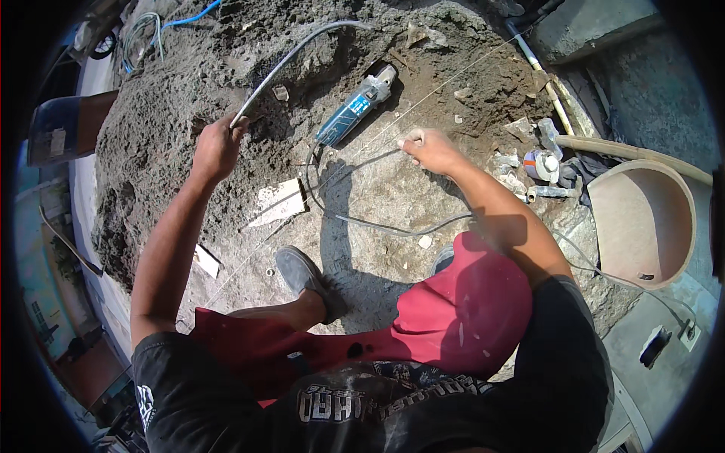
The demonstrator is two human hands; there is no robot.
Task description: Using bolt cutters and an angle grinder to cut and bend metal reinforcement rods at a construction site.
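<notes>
My left hand (217, 149) is closed around the lower end of a grey flexible tube (287, 59), which arcs up and to the right over the rubble. My right hand (433, 151) has its thumb and fingers pinched together; what they hold, if anything, is too small to make out. Between my hands and a little farther off lies a teal angle grinder (353, 111) with a grey metal head. Its dark power cord (359, 222) loops over the ground and passes under my right forearm. A thin string (449, 81) runs diagonally near my right hand.
A broken white tile (278, 204) lies below the grinder. At right are a wooden-handled hammer (627, 146), a round white container (541, 165) and a tan basin (646, 219). Piled grey sand (162, 106) rises at left. The cord reaches a wall outlet (689, 333).
</notes>
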